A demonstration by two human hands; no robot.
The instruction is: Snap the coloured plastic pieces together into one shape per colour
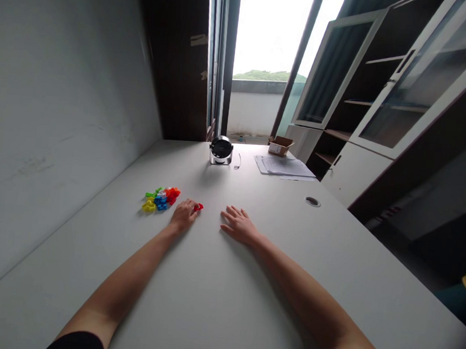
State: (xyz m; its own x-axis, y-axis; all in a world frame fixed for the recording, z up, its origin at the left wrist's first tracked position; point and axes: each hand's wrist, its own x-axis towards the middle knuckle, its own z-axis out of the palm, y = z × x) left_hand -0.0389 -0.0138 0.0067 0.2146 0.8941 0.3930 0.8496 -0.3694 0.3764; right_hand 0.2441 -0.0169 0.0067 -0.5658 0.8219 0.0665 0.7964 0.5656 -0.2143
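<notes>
My left hand (184, 214) rests low over the white table, its fingers closed around a small red plastic piece (198, 207) whose end sticks out to the right of the fingertips. The exact kind of piece is too small to make out. Just left of that hand lies a loose pile of similar plastic pieces: yellow (149, 205), blue (160, 202), green (151, 194) and orange-red (172, 195), with a bit of white among them. My right hand (238, 225) lies palm down on the tabletop with its fingers spread, holding nothing.
Toward the far edge of the table (224, 281) stands a round black device on a bracket (221, 149), with a short cord (238, 161) beside it. Papers (288, 167) and an open cardboard box (280, 146) are at the far right. A cable hole (312, 202) is nearer. A wall (60, 118) borders the left.
</notes>
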